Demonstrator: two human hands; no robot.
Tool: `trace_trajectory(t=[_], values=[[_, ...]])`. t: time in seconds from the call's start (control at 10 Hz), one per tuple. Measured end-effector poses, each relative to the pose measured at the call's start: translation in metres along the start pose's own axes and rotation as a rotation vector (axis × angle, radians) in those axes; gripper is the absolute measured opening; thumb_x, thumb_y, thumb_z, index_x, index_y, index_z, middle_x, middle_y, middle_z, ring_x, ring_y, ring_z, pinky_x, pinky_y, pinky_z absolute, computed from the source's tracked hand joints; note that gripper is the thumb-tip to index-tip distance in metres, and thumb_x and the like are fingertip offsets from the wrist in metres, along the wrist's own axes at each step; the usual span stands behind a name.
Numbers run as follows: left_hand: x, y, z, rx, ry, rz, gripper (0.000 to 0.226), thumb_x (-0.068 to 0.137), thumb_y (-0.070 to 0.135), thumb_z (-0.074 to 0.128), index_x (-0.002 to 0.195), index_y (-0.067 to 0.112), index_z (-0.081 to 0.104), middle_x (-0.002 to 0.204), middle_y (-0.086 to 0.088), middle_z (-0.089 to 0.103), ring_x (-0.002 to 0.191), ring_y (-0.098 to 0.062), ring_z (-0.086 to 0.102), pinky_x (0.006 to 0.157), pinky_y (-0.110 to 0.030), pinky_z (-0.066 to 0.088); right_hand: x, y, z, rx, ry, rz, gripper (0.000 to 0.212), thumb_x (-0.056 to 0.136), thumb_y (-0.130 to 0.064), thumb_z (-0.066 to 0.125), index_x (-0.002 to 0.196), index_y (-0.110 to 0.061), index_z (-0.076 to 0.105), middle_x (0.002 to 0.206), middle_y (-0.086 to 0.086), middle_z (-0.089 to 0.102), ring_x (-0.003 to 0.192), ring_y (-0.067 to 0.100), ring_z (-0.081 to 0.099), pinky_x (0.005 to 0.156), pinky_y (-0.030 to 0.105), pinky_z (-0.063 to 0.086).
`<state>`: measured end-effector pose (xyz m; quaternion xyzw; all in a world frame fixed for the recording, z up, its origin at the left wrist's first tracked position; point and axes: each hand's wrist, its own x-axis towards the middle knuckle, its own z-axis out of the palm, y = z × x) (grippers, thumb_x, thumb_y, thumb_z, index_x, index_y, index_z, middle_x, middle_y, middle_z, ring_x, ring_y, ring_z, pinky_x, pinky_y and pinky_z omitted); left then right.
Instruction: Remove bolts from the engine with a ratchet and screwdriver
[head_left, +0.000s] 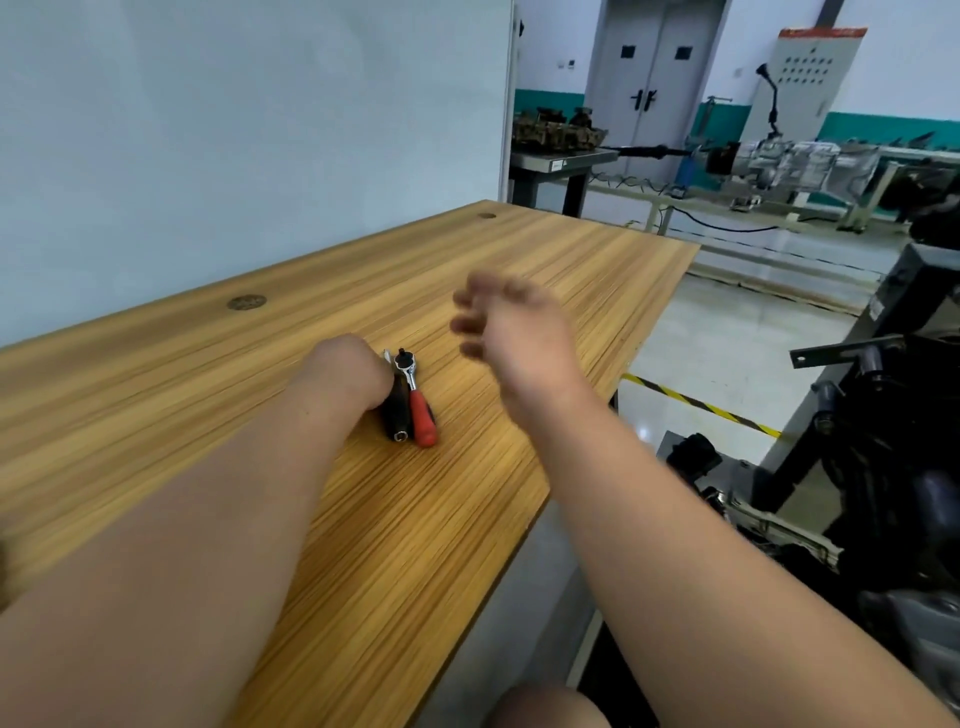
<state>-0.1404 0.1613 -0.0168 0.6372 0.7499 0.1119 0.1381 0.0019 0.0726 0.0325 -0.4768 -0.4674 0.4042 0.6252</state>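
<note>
Left hand (348, 371): set against black tool (397, 413); grip cannot be told.
Right hand (511, 332): raised, fingers spread.
Ratchet (416, 397): laid beside left hand.

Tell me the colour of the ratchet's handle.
Red, on the ratchet; the head view shows it best.

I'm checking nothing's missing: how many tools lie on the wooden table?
2: a red-handled ratchet and, right beside it, a black tool partly under the left hand; the hand may hide more.
</note>
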Motion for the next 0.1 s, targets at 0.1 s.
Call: trace_trajectory(t=[0.1], values=[[-0.0063,-0.0008,0.0019,0.019,0.011,0.035,0.027,0.095,0.027,0.047,0.076,0.009,0.053,0.078,-0.01,0.061,0.068,-0.024,0.059,0.053,-0.029,0.041,-0.0118,-0.0955,-0.0484,0.311,-0.158,-0.436,0.019,0.09,-0.03,0.054,0.093,-0.025,0.073,0.092,0.0,0.074,0.074,0.016,0.07,0.06,0.025,0.053]])
